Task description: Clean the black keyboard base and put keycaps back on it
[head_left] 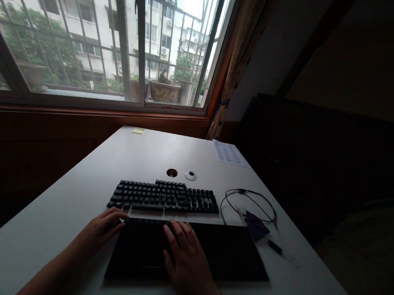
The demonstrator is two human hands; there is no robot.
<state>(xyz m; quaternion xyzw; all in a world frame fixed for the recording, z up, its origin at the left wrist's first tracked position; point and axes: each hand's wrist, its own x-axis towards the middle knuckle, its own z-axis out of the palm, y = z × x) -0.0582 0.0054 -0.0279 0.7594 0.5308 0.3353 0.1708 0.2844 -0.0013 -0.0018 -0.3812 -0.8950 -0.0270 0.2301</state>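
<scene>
A black keyboard base [229, 252] lies flat on the white table in front of me. Along its far edge runs a short row of dark keycaps [146, 222]. My left hand [100, 228] is at the far left corner, thumb and forefinger closing around a small dark keycap [126, 221] there. Spread over the middle of the base, my right hand [187, 251] has its fingers stretched out, fingertips touching the far edge by the row's right end. Just beyond the base, many loose black keycaps [164, 196] are laid out in keyboard order.
To the right lie a coiled black cable [274, 208], a purple cloth [256, 226] and a black-handled wire tool [274, 247]. Farther back are a round cable hole [171, 173], its white cover [190, 176], printed paper [229, 153] and yellow sticky notes [138, 131] on the table [88, 184].
</scene>
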